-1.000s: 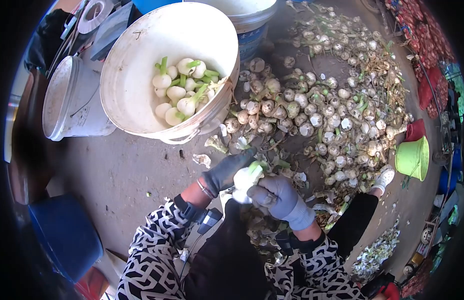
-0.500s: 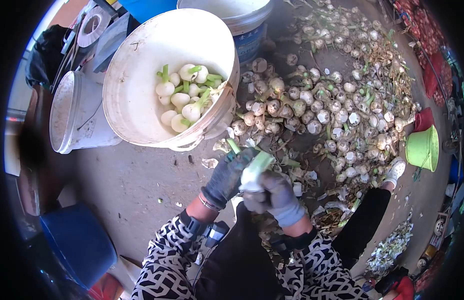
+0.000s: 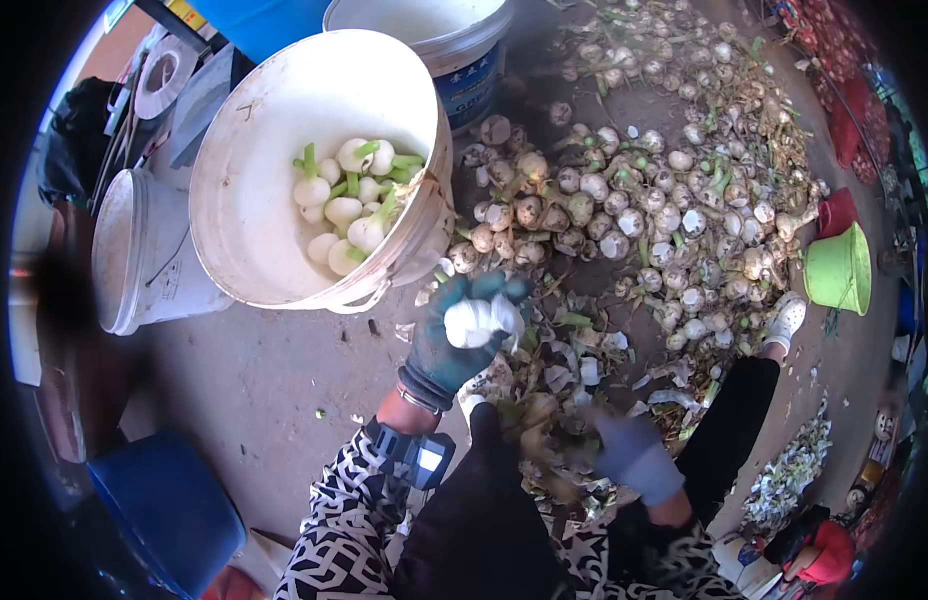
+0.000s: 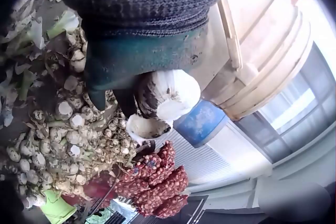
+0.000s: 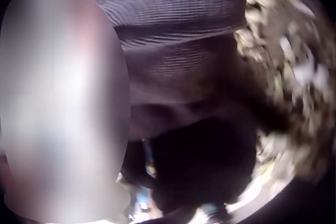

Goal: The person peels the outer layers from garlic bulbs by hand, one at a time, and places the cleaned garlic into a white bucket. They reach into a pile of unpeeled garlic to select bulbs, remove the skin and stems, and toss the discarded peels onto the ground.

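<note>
My gloved left hand point(image 3: 456, 335), palm up, holds a white garlic bulb point(image 3: 471, 323) below the large white bucket's rim. In the left wrist view the garlic bulb point(image 4: 181, 95) shows a flat cut face and dirty streaks, and a loose piece of skin point(image 4: 149, 128) hangs at its side. My right hand point(image 3: 634, 455), in a grey glove, is lower and to the right, over the peelings point(image 3: 554, 400). Motion blurs its fingers, and I cannot tell whether it holds anything. The right wrist view shows mostly the dark glove point(image 5: 178, 71).
The large white bucket point(image 3: 254, 210) contains several peeled bulbs with green stems. Unpeeled bulbs point(image 3: 674, 220) spread across the ground ahead and right. Another white bucket point(image 3: 174, 265) leans at left, a blue tub point(image 3: 164, 510) lies below it, and a green bucket point(image 3: 839, 268) stands far right.
Both hands were together at the bulb; now they are apart. The right hand has moved down and right, the left has turned palm up. The bulb's green stem no longer shows.
</note>
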Tool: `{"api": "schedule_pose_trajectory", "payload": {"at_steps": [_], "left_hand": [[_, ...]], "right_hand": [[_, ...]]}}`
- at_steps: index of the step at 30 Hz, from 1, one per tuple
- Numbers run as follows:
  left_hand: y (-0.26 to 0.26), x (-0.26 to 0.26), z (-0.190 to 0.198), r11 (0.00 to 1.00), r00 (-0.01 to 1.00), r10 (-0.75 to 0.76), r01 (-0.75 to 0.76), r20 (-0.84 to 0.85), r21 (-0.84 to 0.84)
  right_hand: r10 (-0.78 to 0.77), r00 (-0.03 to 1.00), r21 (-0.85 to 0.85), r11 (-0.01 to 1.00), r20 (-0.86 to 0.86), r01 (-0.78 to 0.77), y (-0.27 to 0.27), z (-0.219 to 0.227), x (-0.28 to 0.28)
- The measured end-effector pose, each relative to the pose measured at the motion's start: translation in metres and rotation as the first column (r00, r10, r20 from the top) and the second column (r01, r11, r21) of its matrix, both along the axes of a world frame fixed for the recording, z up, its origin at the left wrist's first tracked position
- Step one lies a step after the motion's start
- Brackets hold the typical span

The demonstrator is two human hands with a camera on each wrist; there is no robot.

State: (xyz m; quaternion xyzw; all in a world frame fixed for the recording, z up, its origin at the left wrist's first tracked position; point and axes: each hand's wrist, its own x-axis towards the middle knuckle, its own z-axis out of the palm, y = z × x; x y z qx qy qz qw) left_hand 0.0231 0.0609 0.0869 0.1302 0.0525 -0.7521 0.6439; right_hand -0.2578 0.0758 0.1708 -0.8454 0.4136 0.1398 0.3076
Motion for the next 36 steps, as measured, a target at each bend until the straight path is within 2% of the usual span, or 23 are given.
{"api": "schedule_pose_trajectory", "payload": {"at_steps": [2,4,7,9,11,13,14,15,17,18,19,20,21,22,23,25,26,30,32,33,34,35,36], "left_hand": [[-0.001,-0.011,0.008,1.0,0.971,-0.003,-0.004,0.241,0.029],[0.006,-0.016,-0.005,0.997,0.943,-0.008,-0.018,0.331,0.074],[-0.001,-0.011,-0.007,0.993,0.967,-0.02,-0.011,0.254,0.12],[-0.003,-0.005,-0.009,0.988,0.98,-0.013,-0.018,0.2,0.151],[-0.003,-0.005,-0.012,0.996,0.973,-0.033,0.013,0.228,0.09],[-0.005,-0.011,-0.014,0.99,0.958,0.048,-0.084,0.284,0.115],[-0.005,-0.018,-0.012,0.993,0.821,0.034,-0.094,0.569,0.076],[-0.004,-0.018,-0.01,0.993,0.824,0.031,-0.088,0.565,0.073],[-0.002,-0.01,-0.002,0.989,0.989,0.0,-0.022,0.147,0.148],[-0.001,-0.01,0.008,0.993,0.938,-0.031,-0.01,0.344,0.116],[-0.001,-0.008,0.011,0.984,0.967,-0.02,-0.026,0.254,0.176],[-0.002,-0.009,0.012,1.0,0.636,0.012,0.008,0.772,-0.022],[0.0,-0.012,0.013,0.977,0.079,0.146,0.143,0.986,-0.156],[0.001,-0.015,0.015,0.977,0.087,0.144,0.144,0.986,-0.155],[0.001,-0.017,0.02,0.986,0.292,0.08,0.119,0.953,-0.119],[-0.001,-0.017,0.028,0.989,0.594,-0.039,0.139,0.803,-0.055],[-0.003,-0.01,0.034,0.984,0.46,0.0,0.158,0.888,-0.082],[0.009,0.003,0.097,0.948,-0.023,0.301,0.114,0.953,-0.297],[0.014,0.027,0.127,0.824,-0.248,0.561,0.075,0.79,-0.561],[0.014,0.038,0.153,0.866,-0.466,0.425,-0.042,0.776,-0.499],[0.015,0.04,0.169,0.82,-0.605,0.267,-0.267,0.75,-0.507],[0.044,0.106,0.139,0.929,-0.816,0.117,-0.111,0.566,-0.352],[0.007,0.08,0.168,0.812,-0.877,0.198,-0.103,0.438,-0.574]], "right_hand": [[-0.312,0.911,0.036,0.949,0.268,0.315,-0.026,0.01,0.037],[-0.115,0.781,-0.203,0.933,0.614,0.297,-0.053,0.005,0.075],[0.165,0.959,-0.472,0.881,0.229,-0.039,-0.074,-0.008,0.106],[0.166,0.97,-0.442,0.894,0.176,-0.072,-0.063,-0.012,0.104],[0.052,0.808,0.122,0.981,0.587,-0.151,-0.038,-0.01,0.091],[-0.23,0.698,0.616,0.695,0.678,-0.37,-0.02,0.011,0.078],[-0.354,0.69,0.745,0.523,0.632,-0.414,-0.014,0.007,0.071],[-0.356,0.69,0.745,0.527,0.63,-0.408,-0.015,0.001,0.066],[-0.232,0.774,0.605,0.762,0.589,-0.232,-0.022,-0.018,0.059],[0.154,0.844,0.077,0.971,0.513,-0.224,-0.015,-0.057,0.051],[0.163,0.845,0.057,0.973,0.51,-0.222,-0.023,-0.053,0.056],[0.046,0.915,0.112,0.989,0.402,-0.099,-0.029,-0.047,0.064],[-0.077,0.957,0.161,0.986,0.279,0.032,-0.029,-0.044,0.071],[-0.327,0.84,0.343,0.922,0.434,0.181,-0.028,-0.053,0.077],[-0.33,0.84,0.341,0.921,0.43,0.188,-0.029,-0.055,0.088],[-0.791,0.554,0.883,0.427,0.26,0.195,-0.039,-0.057,0.109],[-0.86,0.476,0.952,0.276,0.182,0.134,-0.04,-0.049,0.111],[-0.745,0.441,0.865,0.404,0.5,-0.297,-0.035,-0.054,0.078],[-0.102,0.751,0.424,0.87,0.653,-0.251,-0.05,-0.068,0.064],[-0.016,0.969,0.269,0.962,0.248,-0.053,-0.057,-0.086,0.058],[-0.104,0.983,0.023,0.995,0.155,0.101,-0.073,-0.109,0.056],[-0.2,0.98,-0.009,0.98,0.023,0.2,-0.105,-0.104,0.061],[-0.311,0.95,-0.327,0.902,-0.039,0.282,-0.125,-0.158,0.059]]}}
